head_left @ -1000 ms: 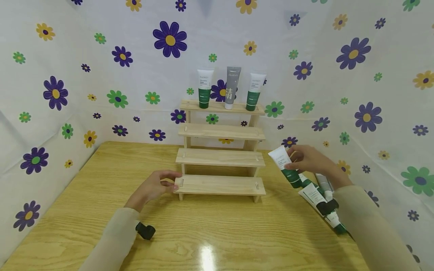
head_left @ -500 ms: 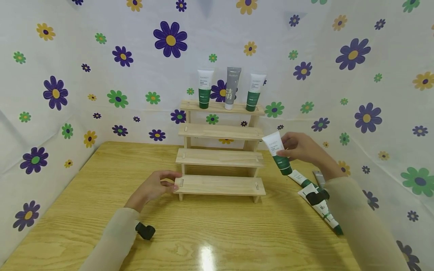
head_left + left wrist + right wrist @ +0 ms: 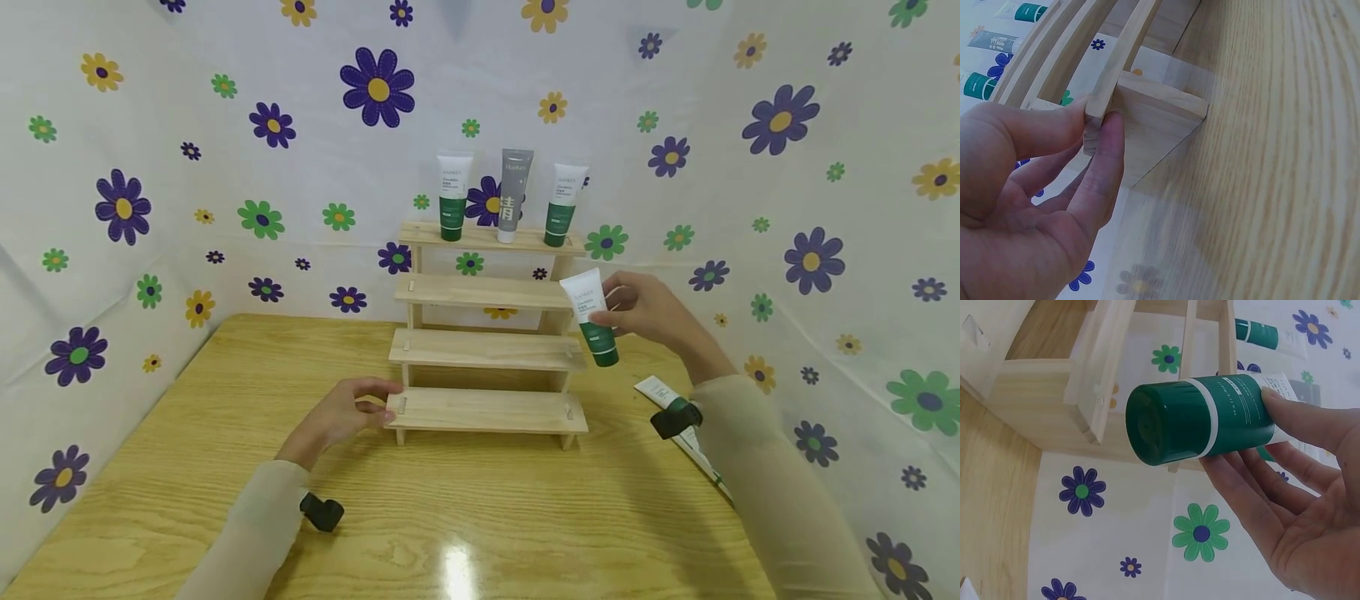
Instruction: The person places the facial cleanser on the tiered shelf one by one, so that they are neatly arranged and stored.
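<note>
A wooden stepped shelf point(image 3: 487, 348) stands on the table. My left hand point(image 3: 348, 412) pinches the left end of its lowest board between thumb and fingers, plain in the left wrist view. Off the shelf's right side, my right hand point(image 3: 648, 312) holds a white and green squeeze tube point(image 3: 597, 340), its green cap point(image 3: 1163, 425) down and its body tilted. On the top board stand a white and green tube point(image 3: 452, 200), a grey tube point(image 3: 513, 196) and another white and green tube point(image 3: 564, 208).
More tubes point(image 3: 654, 390) lie on the wood-grain table point(image 3: 450, 508) at the right, partly hidden beneath my right forearm. A white flowered cloth point(image 3: 300, 100) hangs behind and along both sides.
My right hand has lifted the white and green tube up and leftward, from above the lying tubes to the shelf's right side. The left hand has stayed put.
</note>
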Tool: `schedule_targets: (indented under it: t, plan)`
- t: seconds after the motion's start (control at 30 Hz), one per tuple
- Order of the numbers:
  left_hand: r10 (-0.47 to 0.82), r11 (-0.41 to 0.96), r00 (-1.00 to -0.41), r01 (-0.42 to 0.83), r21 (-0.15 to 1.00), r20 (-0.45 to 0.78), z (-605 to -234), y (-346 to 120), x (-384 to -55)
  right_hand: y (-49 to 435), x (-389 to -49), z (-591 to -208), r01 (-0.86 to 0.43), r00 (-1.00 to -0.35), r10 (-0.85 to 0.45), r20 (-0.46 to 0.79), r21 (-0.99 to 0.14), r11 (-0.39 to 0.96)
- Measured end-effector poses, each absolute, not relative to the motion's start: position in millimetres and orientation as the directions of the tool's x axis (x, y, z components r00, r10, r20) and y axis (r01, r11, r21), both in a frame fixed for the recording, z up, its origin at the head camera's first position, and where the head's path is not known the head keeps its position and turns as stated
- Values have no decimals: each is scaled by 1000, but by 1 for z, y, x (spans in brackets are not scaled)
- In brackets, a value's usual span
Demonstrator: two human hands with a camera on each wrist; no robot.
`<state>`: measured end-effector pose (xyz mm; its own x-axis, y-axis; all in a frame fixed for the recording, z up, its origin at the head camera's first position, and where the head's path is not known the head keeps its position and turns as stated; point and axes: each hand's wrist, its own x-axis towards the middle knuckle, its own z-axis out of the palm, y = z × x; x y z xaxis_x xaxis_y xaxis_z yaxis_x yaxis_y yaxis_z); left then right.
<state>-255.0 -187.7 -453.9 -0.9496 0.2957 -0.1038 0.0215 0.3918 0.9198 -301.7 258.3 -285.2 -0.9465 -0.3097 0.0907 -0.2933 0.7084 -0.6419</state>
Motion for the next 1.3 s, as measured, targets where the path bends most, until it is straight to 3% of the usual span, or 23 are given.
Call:
schedule_targets:
  t: [0.93, 1.3]
  plan:
    - [295, 396, -951, 30, 918, -96, -455, -188, -255, 202, -315, -274, -261, -965, -203, 169, -724, 638]
    - [296, 407, -951, 39, 912, -91, -455, -188, -257, 181, -324, -278, -324, -945, -159, 287, -737, 593]
